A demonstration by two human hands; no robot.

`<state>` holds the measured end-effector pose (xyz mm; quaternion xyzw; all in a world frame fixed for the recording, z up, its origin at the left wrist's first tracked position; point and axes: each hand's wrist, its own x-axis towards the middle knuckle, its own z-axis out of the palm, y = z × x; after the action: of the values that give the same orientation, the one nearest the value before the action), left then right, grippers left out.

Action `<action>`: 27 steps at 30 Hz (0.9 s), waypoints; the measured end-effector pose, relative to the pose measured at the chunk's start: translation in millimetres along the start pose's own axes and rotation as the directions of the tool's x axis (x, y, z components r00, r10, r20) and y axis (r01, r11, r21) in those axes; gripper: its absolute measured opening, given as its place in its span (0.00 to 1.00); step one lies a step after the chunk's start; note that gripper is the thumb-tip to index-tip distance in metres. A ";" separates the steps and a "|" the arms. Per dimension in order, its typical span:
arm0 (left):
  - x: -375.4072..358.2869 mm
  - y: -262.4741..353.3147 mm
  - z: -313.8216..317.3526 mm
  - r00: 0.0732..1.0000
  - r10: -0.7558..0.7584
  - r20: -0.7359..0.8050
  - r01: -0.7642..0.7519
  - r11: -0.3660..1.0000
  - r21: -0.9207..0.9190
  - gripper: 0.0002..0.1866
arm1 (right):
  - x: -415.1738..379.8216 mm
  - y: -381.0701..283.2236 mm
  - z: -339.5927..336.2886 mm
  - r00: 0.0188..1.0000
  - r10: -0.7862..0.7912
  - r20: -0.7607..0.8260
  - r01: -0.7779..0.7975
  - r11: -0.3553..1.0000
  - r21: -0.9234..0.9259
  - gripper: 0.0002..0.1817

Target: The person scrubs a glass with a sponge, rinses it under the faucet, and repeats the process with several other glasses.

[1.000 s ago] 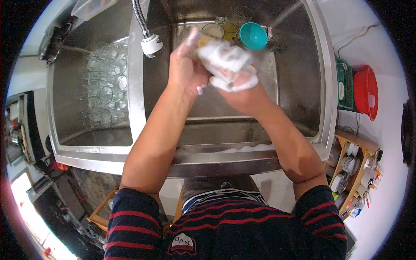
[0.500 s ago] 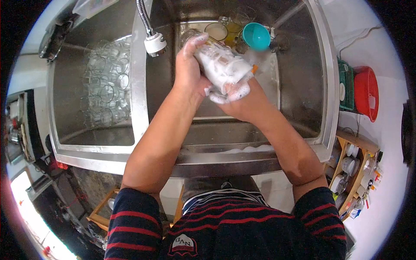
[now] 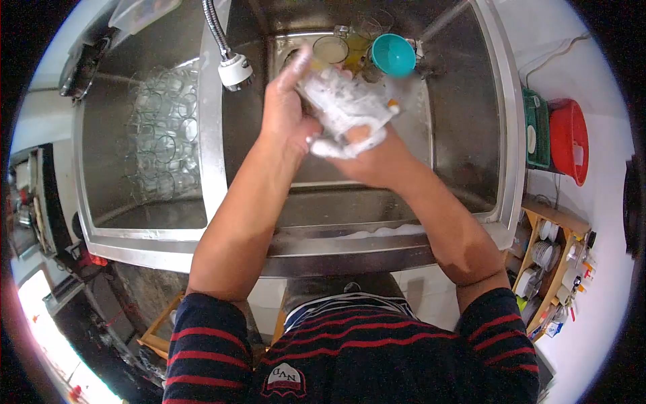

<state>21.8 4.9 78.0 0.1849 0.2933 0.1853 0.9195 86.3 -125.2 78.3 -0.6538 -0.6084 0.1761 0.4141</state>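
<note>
Over the right basin of a steel sink (image 3: 464,135), both my hands close around one foam-covered drinking glass (image 3: 340,97). My left hand (image 3: 286,111) grips the glass from the left, fingers pointing up toward the tap. My right hand (image 3: 367,145) wraps it from below and the right, pressing a soapy sponge with an orange edge (image 3: 390,104) against it. Foam hides most of the glass and my right fingers.
The tap head (image 3: 235,71) hangs just left of my hands. Behind them stand a glass with yellowish liquid (image 3: 331,48) and a teal cup (image 3: 393,54). Several clear glasses (image 3: 165,135) fill the left basin. A red bucket (image 3: 568,141) and green crate (image 3: 536,131) sit right.
The hands and the soapy glass have shifted a little back and forth over the basin; the glass has turned in my grip. Both hands have kept hold throughout.
</note>
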 end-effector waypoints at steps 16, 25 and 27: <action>-6.7 2.9 -1.8 0.881 0.084 0.465 -0.026 0.991 -0.128 0.17 | -6.3 -7.8 6.3 0.987 0.156 -0.032 -0.073 0.624 0.778 0.45; -1.8 -4.1 -4.5 0.984 -0.015 0.180 0.022 0.999 -0.040 0.14 | 1.9 -16.6 -1.0 0.943 0.333 0.006 -0.263 0.734 0.626 0.39; -6.5 -3.4 0.5 0.911 0.069 0.407 -0.042 0.996 -0.075 0.15 | -0.4 -9.8 5.0 0.938 0.339 -0.070 -0.092 0.440 0.893 0.39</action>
<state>18.0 -1.0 79.9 0.1977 0.0831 0.1780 0.9604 76.1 -124.7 82.6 -0.4358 -0.2866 0.4349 0.7340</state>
